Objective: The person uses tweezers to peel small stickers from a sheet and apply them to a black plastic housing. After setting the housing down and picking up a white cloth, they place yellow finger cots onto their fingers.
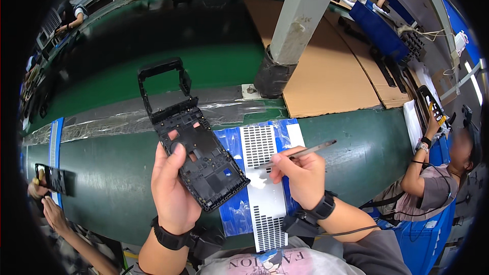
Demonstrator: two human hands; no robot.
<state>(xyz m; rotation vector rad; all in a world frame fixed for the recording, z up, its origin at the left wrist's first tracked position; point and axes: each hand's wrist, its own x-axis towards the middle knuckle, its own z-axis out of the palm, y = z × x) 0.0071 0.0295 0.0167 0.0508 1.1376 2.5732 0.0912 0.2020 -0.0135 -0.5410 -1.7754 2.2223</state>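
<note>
My left hand (173, 196) grips a black plastic housing (209, 165) by its left side, thumb over the edge. An open rectangular frame stands out at the housing's far end, and cut-outs and small ribs cover its inner face. In my right hand (308, 181), slim grey tweezers (316, 148) are pinched between thumb and fingers, their tip over a white sheet (265, 193). Rows of small black rectangular pieces cover the sheet's far and near parts; its middle is bare white. Blue film (234, 224) lies beneath the sheet.
A grey post (295, 30) with a black-wrapped foot rises beyond my right hand. Brown cardboard (326, 71) lies behind it, and a green belt (102, 66) runs along the far side. Co-workers sit left, right and across; one at left holds a similar black part (55, 179).
</note>
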